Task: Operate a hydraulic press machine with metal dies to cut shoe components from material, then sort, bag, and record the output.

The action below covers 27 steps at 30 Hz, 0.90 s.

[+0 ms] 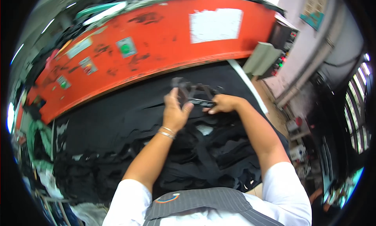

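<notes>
A dark piece with open gaps in it (192,92) is held up between my hands, over the black cloth (109,112). Motion blurs it, so its exact kind cannot be made out; a pale, shiny strip runs along its near edge. My left hand (175,111) is closed on its left end, the thumb on the near side. At its right end my right hand (224,103) pinches it with bent fingers. Crumpled black cloth pieces (207,147) lie below both hands, at the near side of the surface.
A red machine panel (156,41) with several buttons and a white sheet (216,25) stands across the far side. At the far right is a control box with lit lamps (282,59), beside a wall pipe (309,71). Green cloth (39,137) hangs at the left.
</notes>
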Available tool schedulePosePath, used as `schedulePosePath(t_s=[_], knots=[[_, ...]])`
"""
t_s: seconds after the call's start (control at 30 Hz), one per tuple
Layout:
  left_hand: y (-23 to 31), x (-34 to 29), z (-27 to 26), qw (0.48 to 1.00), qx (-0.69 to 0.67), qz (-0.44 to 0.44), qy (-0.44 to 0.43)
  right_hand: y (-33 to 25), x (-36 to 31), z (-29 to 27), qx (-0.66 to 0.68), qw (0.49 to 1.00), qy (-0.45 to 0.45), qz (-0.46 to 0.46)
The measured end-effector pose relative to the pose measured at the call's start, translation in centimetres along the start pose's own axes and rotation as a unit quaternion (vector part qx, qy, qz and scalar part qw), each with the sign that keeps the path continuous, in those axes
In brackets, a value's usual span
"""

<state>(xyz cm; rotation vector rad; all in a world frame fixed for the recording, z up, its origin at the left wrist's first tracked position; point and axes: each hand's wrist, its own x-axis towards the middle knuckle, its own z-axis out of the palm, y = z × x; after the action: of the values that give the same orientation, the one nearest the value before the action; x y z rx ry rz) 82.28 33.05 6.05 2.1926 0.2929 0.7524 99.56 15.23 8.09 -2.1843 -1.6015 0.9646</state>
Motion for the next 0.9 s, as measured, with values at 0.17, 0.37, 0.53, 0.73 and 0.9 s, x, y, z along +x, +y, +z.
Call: schedulePosePath(t_s=[0.17,0.37,0.53,0.73,0.9], knots=[[-2.2,-2.5,0.7,0.958,0.201,0.09,-0.185,-3.3,-4.5,-0.5,0.256,0.914,0.316,-0.011],[-5.8,-0.5,-6.9,0.974,0.155,0.105,-0.132,-12.9,-5.6,-4.9,0.353,0.722,0.574,-0.157],[-15.7,-1.4,-24.0,0.955,0.289,-0.028,-0.059,-19.8,-4.1,-2.2,0.235,0.849,0.465,-0.09],[-29.1,-7.3,-45.2,0.908,0.37,-0.186,0.058,-31.4,6.2,4.8,0.4,0.887,0.211,-0.091],[-38.3,-11.1,-54.1,0.896,0.374,-0.225,0.078,-46.3,22.1,12.3,0.651,0.734,0.188,-0.032]])
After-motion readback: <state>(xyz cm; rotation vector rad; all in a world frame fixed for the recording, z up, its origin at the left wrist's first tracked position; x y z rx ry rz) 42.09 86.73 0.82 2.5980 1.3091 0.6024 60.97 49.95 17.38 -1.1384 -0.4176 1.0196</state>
